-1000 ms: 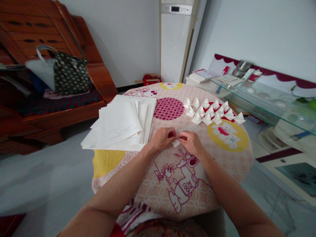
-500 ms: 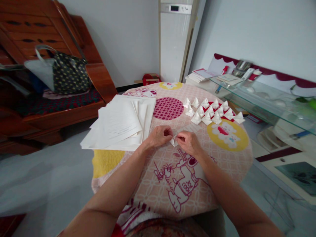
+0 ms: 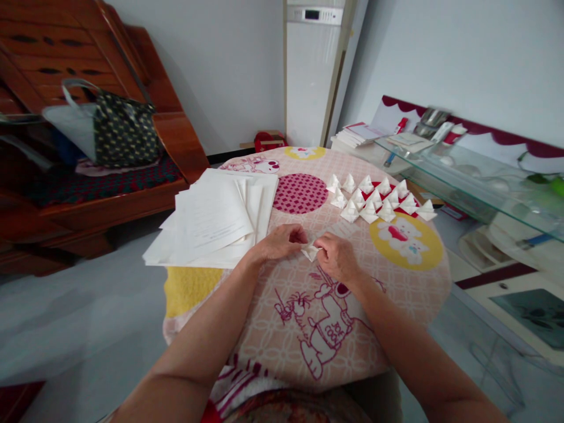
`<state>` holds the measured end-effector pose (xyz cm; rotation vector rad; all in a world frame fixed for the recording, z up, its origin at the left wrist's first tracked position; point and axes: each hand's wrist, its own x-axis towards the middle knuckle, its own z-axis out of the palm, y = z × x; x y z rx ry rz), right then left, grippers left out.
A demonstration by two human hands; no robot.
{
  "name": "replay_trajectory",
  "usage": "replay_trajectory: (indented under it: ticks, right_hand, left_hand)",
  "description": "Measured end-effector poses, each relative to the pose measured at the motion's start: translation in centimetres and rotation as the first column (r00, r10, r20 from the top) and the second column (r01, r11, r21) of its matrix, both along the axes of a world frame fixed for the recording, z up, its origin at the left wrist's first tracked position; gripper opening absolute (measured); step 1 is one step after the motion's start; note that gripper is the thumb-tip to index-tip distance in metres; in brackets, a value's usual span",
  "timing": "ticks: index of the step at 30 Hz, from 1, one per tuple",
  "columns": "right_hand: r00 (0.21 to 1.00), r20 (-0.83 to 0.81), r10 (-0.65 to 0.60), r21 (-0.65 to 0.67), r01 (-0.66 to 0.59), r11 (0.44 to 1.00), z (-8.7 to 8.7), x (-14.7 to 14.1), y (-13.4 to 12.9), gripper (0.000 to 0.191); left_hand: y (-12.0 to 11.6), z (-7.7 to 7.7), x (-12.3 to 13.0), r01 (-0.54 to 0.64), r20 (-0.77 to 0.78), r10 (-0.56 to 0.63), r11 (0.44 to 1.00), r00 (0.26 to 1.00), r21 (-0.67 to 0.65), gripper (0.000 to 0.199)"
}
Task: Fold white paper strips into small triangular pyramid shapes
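Between my hands is a small folded white paper boat (image 3: pixel 310 252), low over the middle of the round table. My left hand (image 3: pixel 282 241) pinches its left side with closed thumb and finger. On the opposite side, my right hand (image 3: pixel 338 256) has its fingers closed on the paper, covering part of it. Several finished-looking paper boats (image 3: pixel 370 205) stand in rows beyond my right hand. To the left of my left hand lies a pile of white paper sheets (image 3: pixel 211 226), the top one printed.
A patterned pink cloth (image 3: pixel 277 335) covers the round table. At right stands a glass-topped cabinet (image 3: pixel 484 182) bearing cups and papers. A wooden bench (image 3: pixel 176 135) with a dotted bag (image 3: pixel 126 132) is at left, and a white air conditioner (image 3: pixel 311 76) stands behind.
The folded paper has turned slightly between my fingers and shows more of its white face. My right hand has shifted a little; the rows of boats and the sheets are unchanged.
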<state>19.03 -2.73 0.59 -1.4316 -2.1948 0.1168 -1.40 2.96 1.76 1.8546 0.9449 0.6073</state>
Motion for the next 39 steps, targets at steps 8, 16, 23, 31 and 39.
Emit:
replay_trajectory:
  ticks: [8,16,23,31,39]
  right_hand:
    - [0.998,-0.038,-0.056,-0.016,0.055,0.998,-0.8,-1.6,-0.1,0.014]
    - [0.963,-0.269,-0.013,0.098,0.041,0.994,-1.6,-1.3,0.3,0.018]
    - [0.958,-0.287,-0.008,0.086,0.034,0.996,-1.3,-0.8,0.6,0.020]
    - [0.957,-0.289,-0.010,0.101,0.041,0.994,-1.7,-0.5,0.7,0.020]
    - [0.959,-0.282,-0.011,0.159,0.058,0.986,-1.8,-0.4,0.8,0.019]
  left_hand:
    - [0.3,-0.3,-0.3,0.053,0.048,-0.051,0.997,0.998,-0.047,0.021]
    - [0.4,-0.4,-0.1,0.014,0.110,-0.007,0.998,0.994,-0.058,0.023]
    - [-0.4,0.5,0.2,0.031,0.148,-0.041,0.997,0.988,0.070,0.019]
    - [-0.3,0.4,0.1,0.026,0.062,-0.038,0.982,0.997,0.185,0.029]
    - [-0.6,0.4,0.3,-0.033,0.006,0.033,0.981,0.999,0.193,0.028]
